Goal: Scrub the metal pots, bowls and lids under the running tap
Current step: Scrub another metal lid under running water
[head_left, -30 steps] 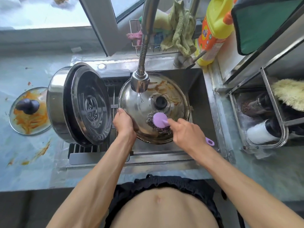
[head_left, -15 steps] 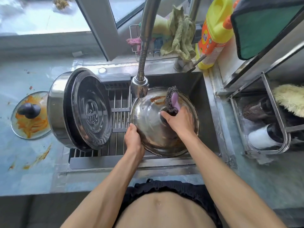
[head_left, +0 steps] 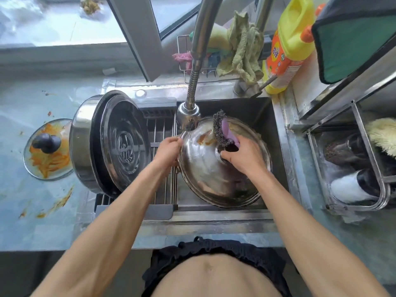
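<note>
Lid, large domed metal one, sat tilted in the sink basin right under the tap head, thin stream of water hitting its upper left part. Orange-brown food smears showed on lid's far side near the stream. Left hand gripped lid's left rim, fingers curled over the edge. Right hand was at lid's centre, fingers curled round the purple handle of a steel-wool scrubber; scrubber's dark wire pad stood up at lid's far edge, touching it. Lid's knob mostly hidden under right hand, could not tell whether fingers also touched it.

Left of lid, a slatted drain rack spanned the sink. Big steel pot lay on its side on the rack, its ringed underside facing the lid, its far left side over the counter. Further left a small glass lid with dark knob lay flat on counter, smeared with orange sauce; more sauce spots on counter beside it.

Behind sink: wire caddy with green cloth draped over it, yellow detergent bottle just right of it. Far right, metal rack held bottles lying down and a pale fluffy brush
</note>
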Demonstrator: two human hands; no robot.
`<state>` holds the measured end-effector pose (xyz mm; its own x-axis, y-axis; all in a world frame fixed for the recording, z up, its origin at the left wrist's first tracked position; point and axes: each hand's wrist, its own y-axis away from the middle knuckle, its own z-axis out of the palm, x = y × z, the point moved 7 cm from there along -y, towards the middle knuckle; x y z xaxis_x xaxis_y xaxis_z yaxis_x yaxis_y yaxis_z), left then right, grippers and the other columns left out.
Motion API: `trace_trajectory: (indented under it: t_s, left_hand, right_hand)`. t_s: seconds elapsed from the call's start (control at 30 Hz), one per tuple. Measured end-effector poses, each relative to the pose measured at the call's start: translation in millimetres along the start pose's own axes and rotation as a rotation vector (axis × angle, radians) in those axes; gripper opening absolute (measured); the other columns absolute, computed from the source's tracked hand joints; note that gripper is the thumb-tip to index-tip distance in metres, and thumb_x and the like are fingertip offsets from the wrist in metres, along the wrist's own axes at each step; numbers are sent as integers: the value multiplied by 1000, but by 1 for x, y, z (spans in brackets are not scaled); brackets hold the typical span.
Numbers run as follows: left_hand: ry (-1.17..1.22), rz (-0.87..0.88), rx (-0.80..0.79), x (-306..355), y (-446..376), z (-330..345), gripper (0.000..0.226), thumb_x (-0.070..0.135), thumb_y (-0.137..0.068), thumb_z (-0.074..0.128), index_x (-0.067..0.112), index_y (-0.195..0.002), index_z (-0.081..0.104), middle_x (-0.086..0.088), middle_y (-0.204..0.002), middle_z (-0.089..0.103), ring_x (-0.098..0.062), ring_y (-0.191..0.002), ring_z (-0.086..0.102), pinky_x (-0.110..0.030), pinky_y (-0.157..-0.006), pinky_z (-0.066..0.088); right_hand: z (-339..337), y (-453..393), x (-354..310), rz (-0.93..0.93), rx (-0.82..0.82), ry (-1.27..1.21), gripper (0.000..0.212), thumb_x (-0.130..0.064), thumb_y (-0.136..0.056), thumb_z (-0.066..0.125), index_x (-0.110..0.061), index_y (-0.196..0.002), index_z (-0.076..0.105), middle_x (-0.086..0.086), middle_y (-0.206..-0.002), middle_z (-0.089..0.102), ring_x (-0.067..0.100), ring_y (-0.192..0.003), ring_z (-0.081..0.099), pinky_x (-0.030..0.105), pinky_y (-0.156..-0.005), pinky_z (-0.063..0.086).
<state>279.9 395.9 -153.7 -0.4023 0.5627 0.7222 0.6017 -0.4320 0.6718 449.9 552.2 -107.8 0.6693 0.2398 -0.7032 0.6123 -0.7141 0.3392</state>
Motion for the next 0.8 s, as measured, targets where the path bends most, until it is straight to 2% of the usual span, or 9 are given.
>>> trace_trajectory:
  t_s: [0.07, 0.13, 0.23, 0.3, 0.37, 0.47, 0.6, 0.7, 0.8]
  left_hand:
    - [77, -52, 21, -10, -9, 9, 25, 22, -103, 54, 2, -106, 69, -17, -103, 75, -26, -87, 68, -42, -83, 59]
    - [147, -44, 37, -19, -13, 17, 25, 20, -102, 52, 5, -98, 71, -19, -102, 75, -28, -90, 68, -45, -90, 56]
    - [195, 9, 97, -23, -10, 21, 26, 16, -98, 51, 10, -76, 64, -8, -75, 70, -21, -74, 61, -35, -70, 49]
    - [213, 42, 125, -18, -6, 24, 33, 7, -94, 50, 16, -62, 55, 7, -56, 57, -9, -58, 50, -30, -58, 38]
    - [187, 118, 175, -13, -3, 20, 35, 10, -98, 51, 13, -63, 55, 7, -56, 55, -5, -53, 47, -29, -56, 34]
    - [199, 185, 192, -12, 0, 12, 44, 38, -106, 51, 10, -72, 55, -5, -66, 51, -13, -60, 45, -29, -56, 33]
    - [203, 211, 212, -13, 2, 5, 49, 35, -107, 52, 9, -65, 52, 5, -55, 48, -5, -49, 41, -27, -52, 33]
    - [235, 222, 193, -13, 0, 4, 46, 39, -105, 53, 8, -73, 62, -5, -70, 62, -14, -66, 54, -29, -64, 44]
    - [220, 237, 206, -14, 2, 2, 47, 42, -105, 53, 7, -74, 58, -8, -69, 50, -16, -63, 44, -30, -60, 37]
  right_hand:
    - [1, -1, 0, -14, 1, 141, 52, -37, -79, 73, -25, -128, 61, 3, -124, 66, 24, -113, 60, 29, -86, 46]
    - [0, 1, -2, -33, -11, 339, 51, -50, -89, 61, -24, -133, 56, 14, -128, 58, 35, -115, 57, 40, -92, 48]
    - [-9, 10, -24, -139, 31, 593, 43, -39, -103, 39, -19, -141, 47, 16, -124, 47, 42, -104, 59, 43, -79, 46]
    - [-2, 18, -43, -245, -43, 709, 39, -22, -100, 41, -20, -138, 48, 13, -114, 51, 40, -98, 61, 41, -69, 39]
    - [11, 27, -62, -330, -135, 727, 40, -13, -94, 44, -21, -131, 55, 11, -108, 54, 40, -97, 62, 38, -69, 35]
    - [15, 14, -75, -345, -177, 768, 42, -10, -91, 44, -22, -127, 61, 12, -111, 59, 39, -100, 62, 37, -71, 37]
    - [-7, -15, -71, -199, -69, 749, 40, -8, -87, 46, -19, -121, 65, 14, -114, 64, 39, -103, 64, 38, -78, 47]
    - [24, 6, -86, -359, -185, 708, 43, -7, -86, 47, -22, -123, 65, 12, -110, 61, 39, -100, 63, 37, -72, 42]
    - [1, -21, -71, -200, -95, 667, 42, -9, -86, 48, -20, -123, 65, 14, -112, 64, 39, -104, 64, 38, -77, 48]
